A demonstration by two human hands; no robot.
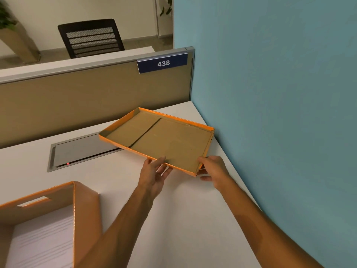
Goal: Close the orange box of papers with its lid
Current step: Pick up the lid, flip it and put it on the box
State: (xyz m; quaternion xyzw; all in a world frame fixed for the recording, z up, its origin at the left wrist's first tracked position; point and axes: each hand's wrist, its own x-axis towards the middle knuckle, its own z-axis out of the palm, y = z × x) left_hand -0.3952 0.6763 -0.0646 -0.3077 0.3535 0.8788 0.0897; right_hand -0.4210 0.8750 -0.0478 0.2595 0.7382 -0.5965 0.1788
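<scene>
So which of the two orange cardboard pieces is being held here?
The shallow lid, inside facing up by the blue wall: left hand and right hand grip its near edge. The deep box of papers sits untouched at lower left.

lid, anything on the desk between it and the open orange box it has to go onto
Nothing visible. Both hands, left hand and right hand, grip the lid at its near edge, inside facing up. Only bare desk lies between it and the box at lower left, open, papers showing.
</scene>
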